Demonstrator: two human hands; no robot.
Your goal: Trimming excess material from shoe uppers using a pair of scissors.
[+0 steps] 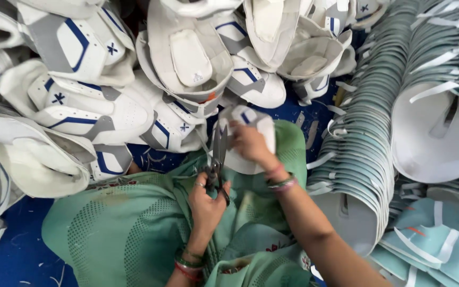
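My left hand (206, 199) was closed through the handles of the scissors (218, 159). Just above their blades, my right hand (249, 143) gripped a white shoe upper (251, 139).

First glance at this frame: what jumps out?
At centre, the left hand grips dark scissors against a white shoe upper held by the right hand. White-and-blue uppers are heaped across the top and left, and teal insoles stand in curved stacks at right.

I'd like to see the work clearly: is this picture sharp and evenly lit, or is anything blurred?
Head view: soft, even light, no glare; the right hand on the white shoe upper is motion-blurred, the left hand and scissors slightly soft; edges curve like a wide lens.
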